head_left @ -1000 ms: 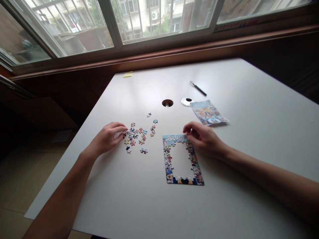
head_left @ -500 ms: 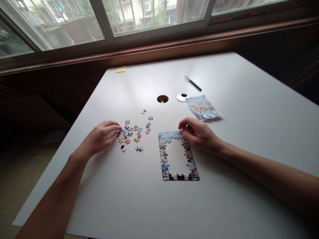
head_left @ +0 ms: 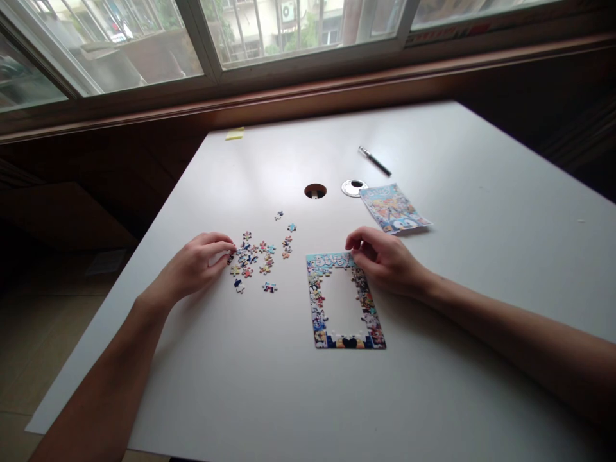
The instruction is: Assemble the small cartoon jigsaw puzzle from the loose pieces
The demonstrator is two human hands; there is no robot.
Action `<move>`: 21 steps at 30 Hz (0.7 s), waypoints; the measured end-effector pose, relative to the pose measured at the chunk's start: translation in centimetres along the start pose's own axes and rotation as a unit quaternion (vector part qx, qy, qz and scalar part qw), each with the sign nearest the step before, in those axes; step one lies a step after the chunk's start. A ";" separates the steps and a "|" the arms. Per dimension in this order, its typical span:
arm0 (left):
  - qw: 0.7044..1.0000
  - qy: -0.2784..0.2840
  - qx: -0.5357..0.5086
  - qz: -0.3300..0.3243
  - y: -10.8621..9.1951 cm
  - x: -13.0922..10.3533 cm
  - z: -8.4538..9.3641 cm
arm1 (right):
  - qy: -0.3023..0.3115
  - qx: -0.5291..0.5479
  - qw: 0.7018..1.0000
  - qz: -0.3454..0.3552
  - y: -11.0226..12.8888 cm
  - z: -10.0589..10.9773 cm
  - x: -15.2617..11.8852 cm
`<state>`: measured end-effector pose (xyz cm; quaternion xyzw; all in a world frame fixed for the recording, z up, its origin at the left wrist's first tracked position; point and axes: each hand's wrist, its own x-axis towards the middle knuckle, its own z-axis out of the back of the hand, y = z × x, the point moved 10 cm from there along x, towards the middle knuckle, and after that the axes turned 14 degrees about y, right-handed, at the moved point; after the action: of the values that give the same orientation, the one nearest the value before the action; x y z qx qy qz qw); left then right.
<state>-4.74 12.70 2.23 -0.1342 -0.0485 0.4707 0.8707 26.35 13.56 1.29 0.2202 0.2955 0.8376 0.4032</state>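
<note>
My left hand (head_left: 205,256) is at the left side of a loose heap of jigsaw puzzle pieces (head_left: 248,258). Its thumb and index finger are bent towards each other on a small piece at the heap's edge, partly hidden by the fingertips. A partly assembled jigsaw puzzle (head_left: 317,314) lies flat to the right of the heap, its colourful border joined around a bare white middle. At the puzzle's upper right corner rests my right hand (head_left: 382,256), fingers curled and thumb against the top edge.
Behind my right hand lies a creased picture sheet (head_left: 392,208). Beyond it are a metal ring cover (head_left: 353,188), a round hole (head_left: 315,191) in the white table (head_left: 269,391) and a dark pen (head_left: 374,161). A yellow sticker (head_left: 235,133) marks the far left corner, below the window.
Both hands keep nearly the same pose and place. The whole view has shifted very slightly; the pieces and the puzzle lie as before.
</note>
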 end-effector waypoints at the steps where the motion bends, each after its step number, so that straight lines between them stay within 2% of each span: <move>1: 1.000 0.000 -0.001 0.000 0.0 0.0 0.0 | 0.000 -0.001 1.000 0.000 0.0 0.0 0.0; 21: 1.000 -0.003 -0.009 0.006 0.1 0.0 0.0 | 0.002 0.004 1.000 0.002 0.0 0.0 0.0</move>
<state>-4.84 12.75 2.18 -0.1413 -0.0546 0.4755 0.8665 26.36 13.54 1.31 0.2209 0.2991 0.8379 0.3996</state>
